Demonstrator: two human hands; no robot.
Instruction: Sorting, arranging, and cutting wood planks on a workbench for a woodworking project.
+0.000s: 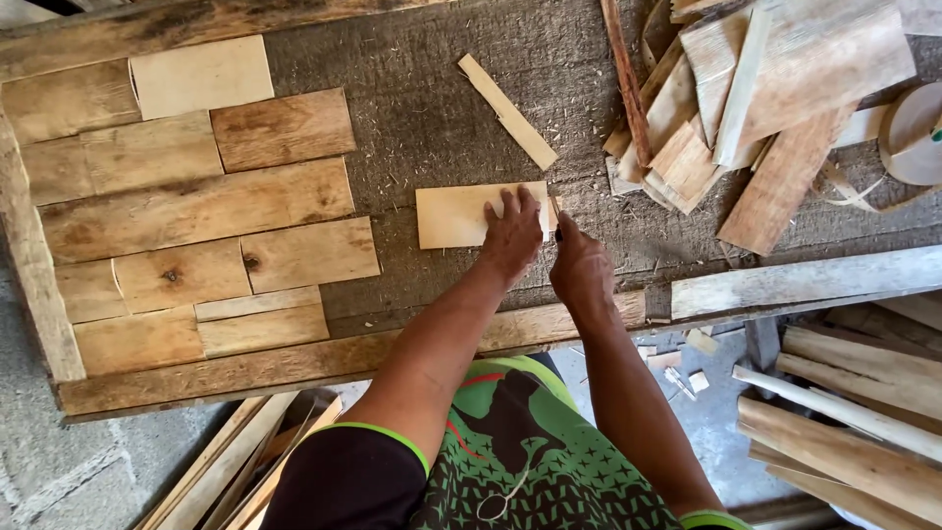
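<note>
Pressing flat on a pale veneer sheet (456,216), the left hand (512,234) is seen with fingers spread and palm down over the sheet's right part; nothing is clasped. The sheet lies on the grey board (432,118), near its front edge, just right of the laid patchwork (196,226) of brown and pale wood pieces. The right hand (581,270) is held at the sheet's right edge, closed around a thin dark tool (556,218) whose tip is set against that edge; the kind of tool cannot be told. The two hands are nearly touching. A narrow strip (507,110) lies slanted on the board above the sheet, apart from it. A heap of offcuts (746,98) is piled at the upper right, with a tape roll (913,132) at the far right edge. A wooden frame (294,363) runs along the board's near side. More slats (854,412) are stacked at the lower right, beyond the board, and others at the lower left. A green patterned shirt (530,461) is seen below.
</note>
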